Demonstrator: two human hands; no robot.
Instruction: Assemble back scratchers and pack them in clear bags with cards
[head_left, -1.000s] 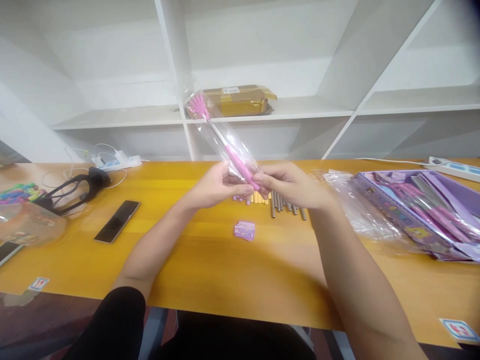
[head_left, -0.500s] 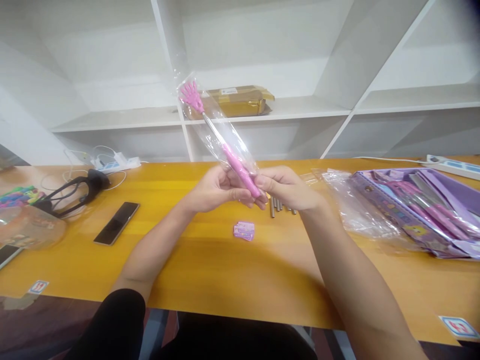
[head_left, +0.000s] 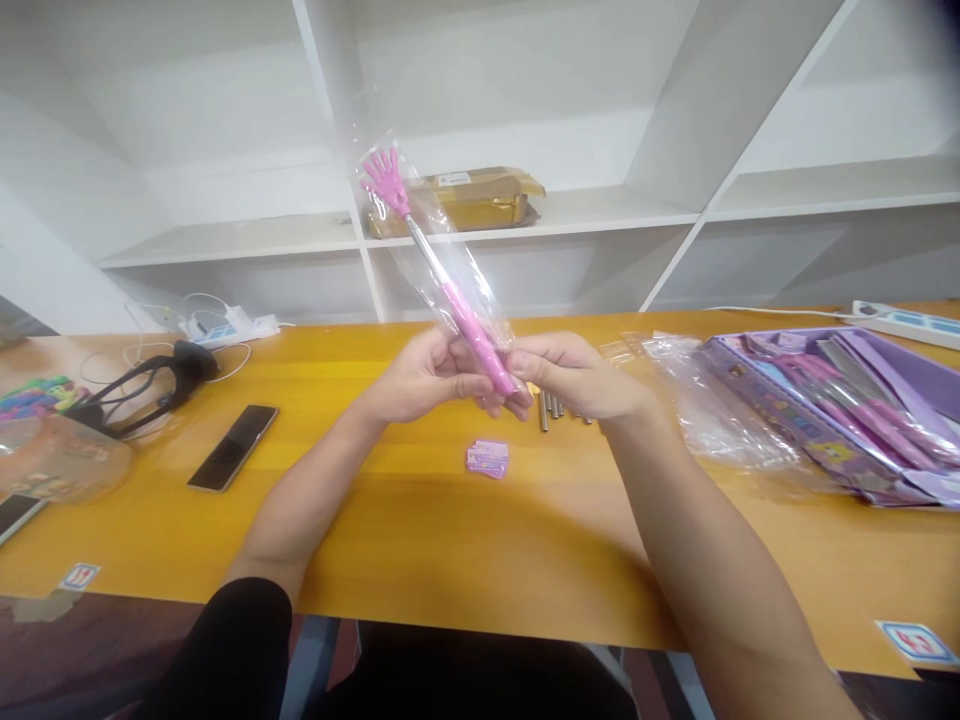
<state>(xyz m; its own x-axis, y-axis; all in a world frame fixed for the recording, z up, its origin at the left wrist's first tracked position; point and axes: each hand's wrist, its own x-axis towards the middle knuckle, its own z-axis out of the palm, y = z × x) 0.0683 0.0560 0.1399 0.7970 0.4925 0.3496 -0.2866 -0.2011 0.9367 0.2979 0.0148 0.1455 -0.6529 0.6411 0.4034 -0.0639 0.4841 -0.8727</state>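
Note:
A pink back scratcher (head_left: 471, 325) with a hand-shaped head and a silver rod lies inside a clear plastic bag (head_left: 486, 283). It is held tilted above the table, head up and to the left. My left hand (head_left: 426, 380) is closed around the lower handle, thumb across its front. My right hand (head_left: 566, 372) pinches the bag by the handle's bottom end. Below the hands, a small stack of purple cards (head_left: 487, 458) rests on the table. Several short metal tubes (head_left: 545, 410) lie partly hidden behind my right hand.
On the right, a purple box (head_left: 825, 450) holds several pink back scratchers, with clear bags (head_left: 697, 410) beside it. A phone (head_left: 234, 447), black headgear (head_left: 176, 385) and a plastic tub (head_left: 64, 455) are on the left. White shelving (head_left: 600, 215) with a taped parcel (head_left: 487, 200) stands behind.
The scratcher and both hands stay nearly in place, the handle shifting slightly left and up. The camera view has moved a little.

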